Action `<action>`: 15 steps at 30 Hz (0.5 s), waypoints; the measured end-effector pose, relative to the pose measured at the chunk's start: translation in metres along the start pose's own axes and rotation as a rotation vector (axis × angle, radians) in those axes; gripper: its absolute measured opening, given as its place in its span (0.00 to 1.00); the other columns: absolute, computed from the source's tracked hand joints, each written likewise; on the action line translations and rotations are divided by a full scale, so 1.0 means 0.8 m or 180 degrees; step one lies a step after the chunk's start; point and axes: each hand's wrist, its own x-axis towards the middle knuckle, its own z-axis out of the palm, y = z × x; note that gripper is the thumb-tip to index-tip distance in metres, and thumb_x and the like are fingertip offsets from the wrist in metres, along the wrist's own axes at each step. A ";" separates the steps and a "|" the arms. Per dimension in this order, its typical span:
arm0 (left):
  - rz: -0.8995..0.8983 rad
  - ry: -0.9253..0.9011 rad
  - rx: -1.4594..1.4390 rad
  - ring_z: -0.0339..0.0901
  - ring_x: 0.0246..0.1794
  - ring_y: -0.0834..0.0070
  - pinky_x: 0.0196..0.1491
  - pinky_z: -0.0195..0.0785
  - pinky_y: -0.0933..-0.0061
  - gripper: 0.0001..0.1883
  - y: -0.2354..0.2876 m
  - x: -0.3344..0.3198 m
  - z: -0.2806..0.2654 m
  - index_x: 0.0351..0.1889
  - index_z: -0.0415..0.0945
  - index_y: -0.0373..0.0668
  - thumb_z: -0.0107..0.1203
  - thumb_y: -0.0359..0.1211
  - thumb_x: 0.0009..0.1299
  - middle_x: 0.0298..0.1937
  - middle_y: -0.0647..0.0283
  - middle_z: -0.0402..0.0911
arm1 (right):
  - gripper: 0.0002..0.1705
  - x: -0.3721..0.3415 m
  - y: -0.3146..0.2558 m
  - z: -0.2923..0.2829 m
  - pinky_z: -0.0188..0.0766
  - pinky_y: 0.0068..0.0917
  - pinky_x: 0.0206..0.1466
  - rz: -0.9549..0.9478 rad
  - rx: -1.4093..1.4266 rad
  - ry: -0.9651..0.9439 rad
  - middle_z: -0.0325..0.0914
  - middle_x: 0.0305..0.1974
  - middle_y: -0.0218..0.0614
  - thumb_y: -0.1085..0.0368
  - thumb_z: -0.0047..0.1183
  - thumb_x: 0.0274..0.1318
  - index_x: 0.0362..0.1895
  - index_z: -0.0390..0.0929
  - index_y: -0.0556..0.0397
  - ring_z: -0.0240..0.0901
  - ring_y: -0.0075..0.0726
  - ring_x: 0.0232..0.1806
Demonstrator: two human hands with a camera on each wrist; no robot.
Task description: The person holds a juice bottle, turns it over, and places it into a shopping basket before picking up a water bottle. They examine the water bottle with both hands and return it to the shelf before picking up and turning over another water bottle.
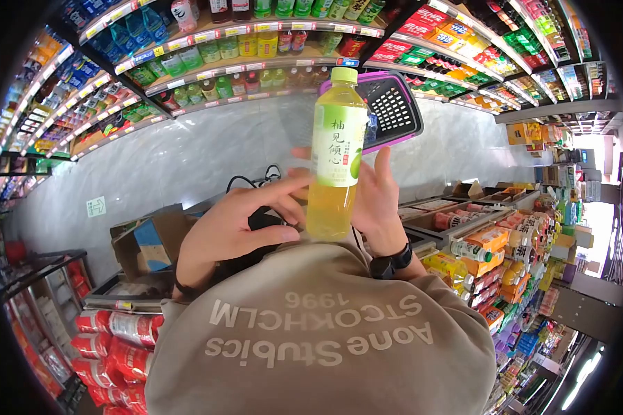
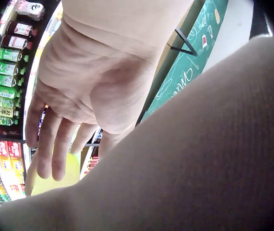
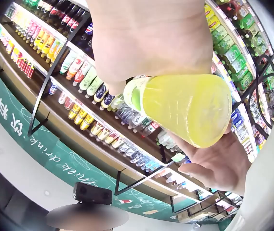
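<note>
In the head view, a bottle of yellow drink point(image 1: 336, 200) with a pale green cap and a green-white label stands upright before my chest. My right hand point(image 1: 378, 204), a black watch on its wrist, holds it from behind. Fingertips show past the bottle's far side, while the thumb points up beside it. On the other side my left hand point(image 1: 239, 221) reaches in, fingers loosely extended toward the bottle's lower half. The left wrist view shows that palm point(image 2: 93, 86) with fairly straight fingers overlapping the bottle. From the right wrist, the bottle base point(image 3: 209, 110) faces the camera.
A black shopping basket with a purple rim point(image 1: 394, 143) is beyond the bottle. Drink shelves point(image 1: 214, 72) line the far side of the grey floor point(image 1: 208, 145). An open cardboard box point(image 1: 135, 249), red packs point(image 1: 111, 353) and stacked drinks point(image 1: 491, 256) stand close around me.
</note>
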 end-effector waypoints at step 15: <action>-0.0402 0.1187 -0.0474 0.79 0.51 0.77 0.48 0.73 0.76 0.31 -0.015 -0.006 -0.004 0.71 0.66 0.41 0.63 0.27 0.70 0.57 0.62 0.77 | 0.64 0.009 -0.001 0.010 0.60 0.55 0.74 -0.0034 -0.0116 -0.0020 0.52 0.77 0.54 0.22 0.43 0.60 0.80 0.42 0.60 0.55 0.60 0.76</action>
